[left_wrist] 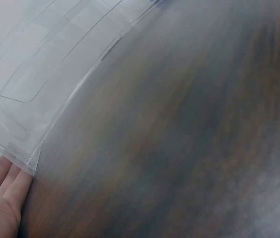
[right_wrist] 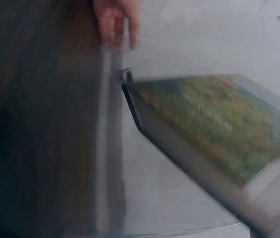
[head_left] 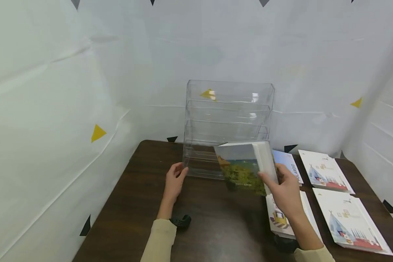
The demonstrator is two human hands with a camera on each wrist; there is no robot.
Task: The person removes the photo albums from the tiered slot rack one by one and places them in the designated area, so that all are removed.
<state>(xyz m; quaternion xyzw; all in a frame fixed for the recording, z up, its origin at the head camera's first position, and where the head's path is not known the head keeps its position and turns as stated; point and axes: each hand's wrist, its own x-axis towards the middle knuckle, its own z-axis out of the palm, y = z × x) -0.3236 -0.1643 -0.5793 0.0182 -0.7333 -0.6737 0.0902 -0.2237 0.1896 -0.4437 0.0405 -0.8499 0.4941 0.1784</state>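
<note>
A clear plastic rack (head_left: 227,114) with stacked tiers stands against the back wall. My left hand (head_left: 174,182) grips its lower left corner, thumb and fingers on either side of the clear side wall (left_wrist: 11,144). In my right hand (head_left: 286,189) is a thick book (head_left: 240,165) with a landscape cover, tilted in front of the rack's lower right part. The thumb lies on the book's near edge; most other fingers are hidden behind it. The right wrist view shows the green cover (right_wrist: 204,119) and pale side, somewhat blurred.
On the right of the dark wooden table (head_left: 213,218) lie two white books, one behind (head_left: 325,171) and one nearer (head_left: 350,220). Beside them are a blue book (head_left: 288,165) and another white book (head_left: 278,218), partly covered by my right arm. White sheeting (head_left: 144,65) hangs around the table.
</note>
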